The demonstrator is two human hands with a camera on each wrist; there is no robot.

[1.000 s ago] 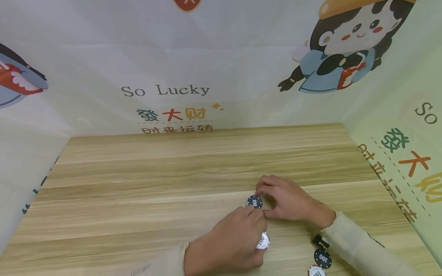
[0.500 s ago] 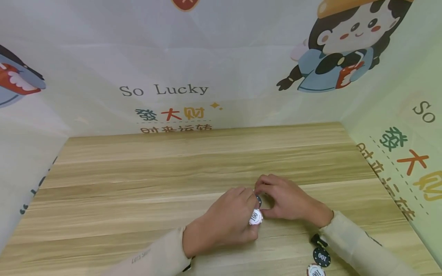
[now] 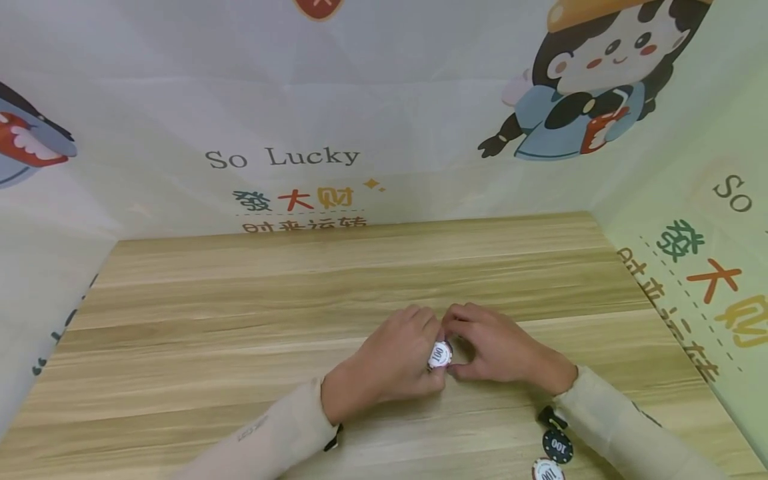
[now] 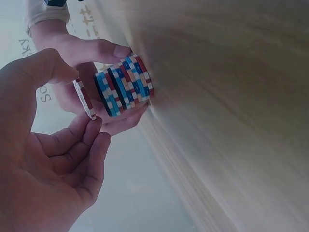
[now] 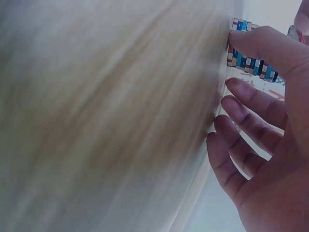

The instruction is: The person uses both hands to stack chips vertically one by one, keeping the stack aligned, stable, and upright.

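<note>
A white-faced poker chip [image 3: 441,354] marked 100 is pinched between the thumb and fingers of my left hand [image 3: 390,360]. In the left wrist view this chip [image 4: 85,99] is tilted on edge, just clear of the top of a chip stack [image 4: 124,87] with blue, white and red edges. My right hand [image 3: 504,347] curls round that stack, its thumb against one side and fingers on the other. The right wrist view shows the stack [image 5: 251,64] upright on the table, partly covered by the thumb. From the head view, the hands and held chip hide the stack.
A black chip [image 3: 558,445] and a red-edged white chip [image 3: 549,469] lie by the right sleeve [image 3: 624,420]. Printed cloth walls [image 3: 420,120] stand behind and at both sides of the wooden table [image 3: 240,300].
My left hand has moved away from me with the white chip, bringing it over the stack. The black chip on top is now covered from above. My right hand has stayed in place.
</note>
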